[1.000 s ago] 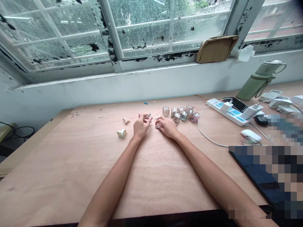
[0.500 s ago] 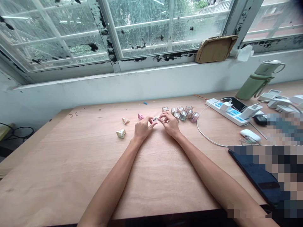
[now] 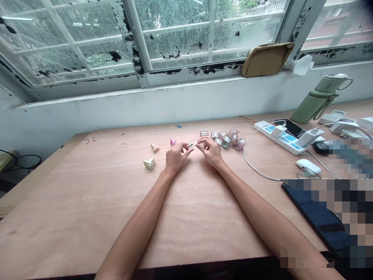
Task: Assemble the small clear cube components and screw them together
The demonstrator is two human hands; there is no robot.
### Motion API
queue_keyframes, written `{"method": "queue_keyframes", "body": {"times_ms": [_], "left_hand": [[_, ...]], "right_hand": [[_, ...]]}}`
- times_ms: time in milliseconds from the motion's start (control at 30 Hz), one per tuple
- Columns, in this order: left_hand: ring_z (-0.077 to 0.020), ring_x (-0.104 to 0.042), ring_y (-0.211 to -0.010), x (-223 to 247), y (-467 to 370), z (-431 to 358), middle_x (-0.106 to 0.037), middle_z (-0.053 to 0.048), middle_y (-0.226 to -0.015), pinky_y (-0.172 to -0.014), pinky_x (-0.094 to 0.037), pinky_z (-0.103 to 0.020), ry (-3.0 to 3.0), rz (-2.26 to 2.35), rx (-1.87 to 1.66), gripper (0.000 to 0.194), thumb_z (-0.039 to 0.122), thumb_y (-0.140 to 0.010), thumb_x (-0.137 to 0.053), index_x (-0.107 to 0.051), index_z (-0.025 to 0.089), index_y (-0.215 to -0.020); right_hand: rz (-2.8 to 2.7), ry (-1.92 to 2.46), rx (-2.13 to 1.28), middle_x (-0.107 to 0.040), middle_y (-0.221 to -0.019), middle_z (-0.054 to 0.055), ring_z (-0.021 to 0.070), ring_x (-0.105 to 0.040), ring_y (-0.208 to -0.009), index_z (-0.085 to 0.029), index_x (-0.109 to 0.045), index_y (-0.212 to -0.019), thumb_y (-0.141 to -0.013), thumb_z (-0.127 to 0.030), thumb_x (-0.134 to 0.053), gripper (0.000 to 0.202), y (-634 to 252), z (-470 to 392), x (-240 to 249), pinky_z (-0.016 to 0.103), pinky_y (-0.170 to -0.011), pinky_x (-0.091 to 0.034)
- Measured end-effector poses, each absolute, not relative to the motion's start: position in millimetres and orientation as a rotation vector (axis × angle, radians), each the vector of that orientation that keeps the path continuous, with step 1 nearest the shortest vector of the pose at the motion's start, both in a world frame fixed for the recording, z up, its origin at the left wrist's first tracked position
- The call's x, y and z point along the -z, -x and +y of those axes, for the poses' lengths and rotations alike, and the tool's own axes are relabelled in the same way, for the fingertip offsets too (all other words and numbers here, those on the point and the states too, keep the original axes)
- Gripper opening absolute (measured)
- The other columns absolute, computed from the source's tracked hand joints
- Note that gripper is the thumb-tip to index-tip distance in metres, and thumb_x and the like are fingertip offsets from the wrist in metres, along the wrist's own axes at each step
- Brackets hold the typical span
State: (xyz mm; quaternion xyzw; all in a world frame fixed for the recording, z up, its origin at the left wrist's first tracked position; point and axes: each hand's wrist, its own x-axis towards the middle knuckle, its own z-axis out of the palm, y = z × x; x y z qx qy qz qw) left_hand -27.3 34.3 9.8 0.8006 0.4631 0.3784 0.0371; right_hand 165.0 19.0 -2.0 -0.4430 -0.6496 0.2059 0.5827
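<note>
Between both hands, just above the tabletop, is a small clear piece with a dark-marked white label (image 3: 191, 145). My left hand (image 3: 175, 158) pinches its left side between thumb and fingers. The fingers of my right hand (image 3: 211, 152) are closed at its right end; the exact contact is too small to make out. A pink folded piece (image 3: 173, 142) sits just behind my left hand. Farther left lie a peach folded piece (image 3: 154, 147) and a pale yellow one (image 3: 149, 163). Beyond my right hand stands a cluster of small clear hexagonal boxes (image 3: 225, 142) with white labels.
A white power strip (image 3: 279, 137) with plugged-in chargers lies to the right, its cable (image 3: 252, 167) looping toward me. Farther right are a green bottle (image 3: 316, 103), a white earphone case (image 3: 308, 167) and a dark tablet (image 3: 309, 214). A blue bit (image 3: 179, 126) lies near the wall.
My right fingertips have shifted slightly right, away from the label, and the clear piece has turned a little. My left hand stays almost in place.
</note>
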Motion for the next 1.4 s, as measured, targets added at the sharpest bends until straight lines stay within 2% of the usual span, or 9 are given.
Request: {"method": "queue_keyframes", "body": {"times_ms": [100, 333, 533, 833, 1033, 1167, 1400], "left_hand": [[-0.0151, -0.068, -0.074, -7.3, 28.2, 36.9, -0.075, 0.000, -0.088, -0.069, -0.049, -0.026, -2.392, 1.395, -1.185, 0.028, 0.049, -0.089, -0.071, -0.066, 0.023, -0.100], [-0.0139, -0.068, -0.073, -2.6, 26.7, 41.3, -0.072, -0.002, -0.085, -0.063, -0.052, -0.024, -2.300, 1.116, -1.178, 0.030, 0.048, -0.091, -0.067, -0.062, 0.021, -0.104], [-0.0132, -0.068, -0.072, -5.3, 25.4, 38.1, -0.071, -0.002, -0.086, -0.061, -0.052, -0.023, -2.261, 1.121, -1.194, 0.026, 0.042, -0.089, -0.068, -0.060, 0.020, -0.101], [-0.0140, -0.070, -0.072, -8.1, 25.7, 36.1, -0.071, 0.000, -0.082, -0.060, -0.049, -0.023, -2.286, 1.194, -1.182, 0.024, 0.033, -0.086, -0.069, -0.058, 0.021, -0.102], [-0.0144, -0.070, -0.075, -7.7, 26.0, 37.4, -0.072, -0.001, -0.086, -0.061, -0.051, -0.023, -2.238, 1.251, -1.205, 0.026, 0.034, -0.088, -0.069, -0.057, 0.021, -0.107], [-0.0160, -0.071, -0.080, -7.6, 26.7, 40.1, -0.073, -0.003, -0.089, -0.060, -0.051, -0.023, -2.182, 1.211, -1.234, 0.027, 0.034, -0.090, -0.067, -0.057, 0.019, -0.110], [-0.0169, -0.072, -0.082, -8.8, 28.5, 44.2, -0.075, -0.004, -0.094, -0.064, -0.052, -0.025, -2.104, 1.276, -1.214, 0.030, 0.036, -0.090, -0.068, -0.060, 0.019, -0.113]], "right_hand": [[-1.519, 1.016, -0.519, -0.067, -0.110, 0.008, 0.0133, -0.054, -0.069, -0.020, -0.069, -0.091, -0.090, -0.050, -0.066, 0.030, -166.9, 20.9, 2.4, 0.029, -0.067, -0.048], [-1.577, 0.978, -0.611, -0.068, -0.111, 0.009, 0.0159, -0.059, -0.078, -0.021, -0.071, -0.089, -0.089, -0.058, -0.066, 0.038, -163.3, 21.6, 0.8, 0.028, -0.069, -0.048], [-1.545, 1.074, -0.540, -0.070, -0.107, 0.007, 0.0136, -0.055, -0.066, -0.020, -0.068, -0.094, -0.092, -0.057, -0.061, 0.038, -157.0, 15.6, 0.5, 0.029, -0.066, -0.046], [-1.590, 1.140, -0.455, -0.072, -0.101, 0.006, 0.0144, -0.057, -0.065, -0.021, -0.065, -0.092, -0.094, -0.055, -0.058, 0.035, -154.1, 11.6, -2.1, 0.028, -0.065, -0.045], [-1.611, 1.171, -0.368, -0.071, -0.107, 0.007, 0.0157, -0.058, -0.068, -0.021, -0.066, -0.099, -0.099, -0.043, -0.053, 0.026, -153.5, 11.1, -0.5, 0.029, -0.070, -0.047], [-1.641, 1.262, -0.267, -0.070, -0.110, 0.008, 0.0191, -0.063, -0.081, -0.021, -0.065, -0.106, -0.102, -0.032, -0.046, 0.023, -152.7, 11.9, 2.8, 0.030, -0.077, -0.047], [-1.876, 1.492, -0.163, -0.063, -0.128, 0.007, 0.0224, -0.065, -0.095, -0.025, -0.067, -0.122, -0.100, -0.024, -0.050, 0.028, -150.2, 12.3, 7.5, 0.031, -0.073, -0.047]]}}
